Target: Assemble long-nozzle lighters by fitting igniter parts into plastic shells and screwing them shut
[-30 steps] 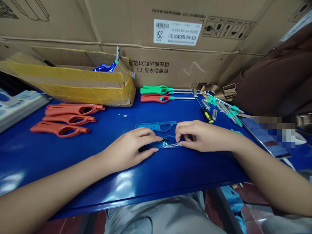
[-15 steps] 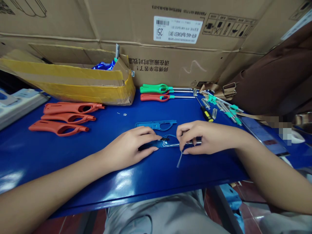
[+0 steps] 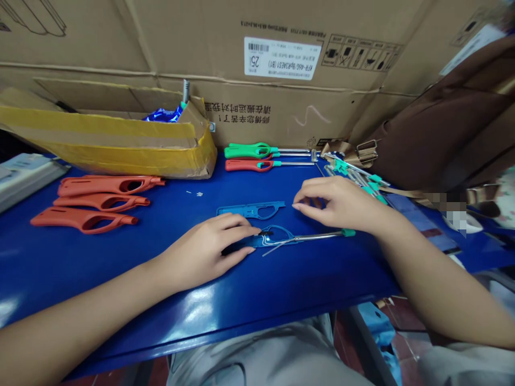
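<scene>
My left hand (image 3: 209, 249) lies on a blue lighter shell half (image 3: 277, 236) on the blue table (image 3: 120, 279), fingers pressing its handle end down. A metal tube with a green tip (image 3: 322, 235) and a thin clear tube stick out of that shell to the right. My right hand (image 3: 341, 203) hovers above the table just beyond it, fingers loosely curled and apart, holding nothing I can see. A second blue shell half (image 3: 251, 209) lies flat just behind, between the two hands.
Three orange shells (image 3: 92, 201) lie at the left. A taped cardboard box (image 3: 112, 139) stands behind them. A green and a red assembled lighter (image 3: 257, 158) lie at the back. Several green-tipped tubes (image 3: 362, 179) and a brown bag (image 3: 442, 128) are at the right.
My right hand let go of the tube and thin hose and lifted back and to the right. The metal tube now lies in the shell. The left hand stayed put.
</scene>
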Motion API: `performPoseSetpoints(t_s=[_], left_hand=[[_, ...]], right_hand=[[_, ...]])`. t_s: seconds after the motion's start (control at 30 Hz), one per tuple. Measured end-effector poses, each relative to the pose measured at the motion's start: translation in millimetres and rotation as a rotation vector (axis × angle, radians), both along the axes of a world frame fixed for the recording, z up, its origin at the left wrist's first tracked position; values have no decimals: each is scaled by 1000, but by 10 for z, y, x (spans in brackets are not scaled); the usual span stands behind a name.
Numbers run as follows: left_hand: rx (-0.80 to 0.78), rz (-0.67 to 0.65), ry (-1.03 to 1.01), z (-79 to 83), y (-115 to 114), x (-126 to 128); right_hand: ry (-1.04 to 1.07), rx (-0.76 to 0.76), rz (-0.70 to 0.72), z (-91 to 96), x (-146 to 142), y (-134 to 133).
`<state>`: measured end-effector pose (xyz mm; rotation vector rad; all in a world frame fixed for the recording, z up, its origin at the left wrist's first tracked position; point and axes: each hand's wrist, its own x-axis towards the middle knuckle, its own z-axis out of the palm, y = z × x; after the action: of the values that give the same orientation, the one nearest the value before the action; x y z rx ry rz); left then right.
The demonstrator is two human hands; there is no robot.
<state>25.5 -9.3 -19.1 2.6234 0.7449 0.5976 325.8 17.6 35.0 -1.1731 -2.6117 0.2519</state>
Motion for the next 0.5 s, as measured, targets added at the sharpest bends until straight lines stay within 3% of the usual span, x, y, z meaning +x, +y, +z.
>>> performPoseSetpoints(t_s=[0.1, 0.27, 0.37, 0.5], left_hand=[[61, 15, 27, 2, -5, -9], [179, 15, 91, 23, -5, -17], [212, 22, 104, 29, 0, -16], [246, 23, 119, 24, 9, -19]], right_hand=[[-86, 179, -309, 6, 114, 97], [-110, 127, -800, 94, 455, 288], [-198, 82, -959, 121, 659, 375], [-270, -9, -1026, 61, 819, 480]])
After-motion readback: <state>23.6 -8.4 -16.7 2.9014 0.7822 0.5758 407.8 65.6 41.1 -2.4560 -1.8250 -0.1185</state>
